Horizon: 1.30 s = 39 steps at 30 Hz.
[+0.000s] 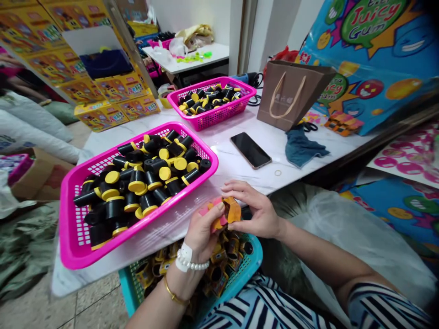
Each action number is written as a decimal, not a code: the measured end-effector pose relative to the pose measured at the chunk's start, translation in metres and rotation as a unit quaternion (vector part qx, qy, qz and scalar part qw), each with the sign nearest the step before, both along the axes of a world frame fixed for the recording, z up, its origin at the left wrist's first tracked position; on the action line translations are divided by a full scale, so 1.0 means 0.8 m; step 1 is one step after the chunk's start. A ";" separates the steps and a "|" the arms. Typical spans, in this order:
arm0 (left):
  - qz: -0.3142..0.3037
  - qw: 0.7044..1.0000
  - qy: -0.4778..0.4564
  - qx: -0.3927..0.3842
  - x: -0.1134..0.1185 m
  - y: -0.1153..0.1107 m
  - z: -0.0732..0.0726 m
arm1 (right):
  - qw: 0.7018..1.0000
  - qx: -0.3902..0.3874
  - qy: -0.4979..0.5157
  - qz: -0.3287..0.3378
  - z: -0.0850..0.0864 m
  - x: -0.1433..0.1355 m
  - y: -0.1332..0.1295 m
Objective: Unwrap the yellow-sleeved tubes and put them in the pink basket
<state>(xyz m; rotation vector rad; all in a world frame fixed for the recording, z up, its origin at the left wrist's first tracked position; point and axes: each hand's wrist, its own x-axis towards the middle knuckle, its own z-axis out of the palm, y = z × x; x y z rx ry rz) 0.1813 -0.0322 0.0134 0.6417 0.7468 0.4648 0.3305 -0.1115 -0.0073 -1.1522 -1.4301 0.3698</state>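
Just past the table's front edge, my left hand [202, 230] is closed around an orange-and-pink printed paper piece [233, 211], its thumb pressed on top. My right hand [259, 210] grips the right side of the same piece between curved fingers and thumb. Whether it is one sheet or several layers, I cannot tell. Below both hands is a teal basket [255, 256] with many small printed yellow-and-brown tubes [217, 274]. To the left on the table stands a pink basket [70, 228] full of black cylinders with yellow caps [137, 179].
A second pink basket [206, 122] of black cylinders stands farther back. A phone [251, 150], a blue cloth [303, 147], a brown paper bag [283, 98] and more printed orange pieces [339, 123] lie to the right. Yellow boxes [103, 114] are stacked at the left.
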 end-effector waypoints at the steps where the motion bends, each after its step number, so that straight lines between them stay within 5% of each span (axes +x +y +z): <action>1: 0.004 1.000 -0.007 -0.024 -0.001 -0.002 -0.001 | 1.000 0.008 0.020 0.018 0.000 -0.001 0.000; 7: 0.051 0.991 -0.063 -0.108 -0.009 0.002 0.002 | 0.951 -0.036 0.281 0.126 -0.006 -0.004 -0.003; 11: 0.048 0.989 -0.065 -0.122 -0.017 0.003 0.003 | 0.936 -0.095 0.339 0.024 -0.015 0.006 0.008; 14: 0.007 0.989 -0.081 -0.124 -0.025 -0.001 0.001 | 0.967 -0.135 0.195 -0.091 -0.014 0.021 0.023; 17: 0.007 0.991 -0.087 -0.102 -0.030 -0.001 -0.001 | 0.981 -0.141 -0.027 -0.127 -0.002 0.033 0.032; 20: 0.023 0.995 -0.058 -0.081 -0.033 0.003 0.002 | 0.981 -0.099 -0.077 -0.148 0.018 0.029 0.024; 23: 0.016 0.997 -0.017 -0.068 -0.034 0.004 0.004 | 0.992 -0.069 -0.089 -0.048 0.029 0.005 0.008; 26: -0.019 0.997 0.008 -0.070 -0.032 0.002 -0.003 | 0.988 -0.034 -0.141 0.044 0.015 -0.025 0.004; 30: -0.047 0.996 0.007 -0.074 -0.022 0.005 -0.016 | 0.994 -0.037 -0.100 0.005 -0.007 -0.034 0.005; 34: -0.015 0.996 -0.044 -0.070 -0.022 0.006 -0.007 | 0.993 -0.102 0.029 -0.044 0.010 -0.026 -0.020; 39: 0.028 0.995 -0.095 0.008 -0.026 0.009 0.003 | 0.941 -0.194 0.258 -0.097 0.011 -0.027 -0.030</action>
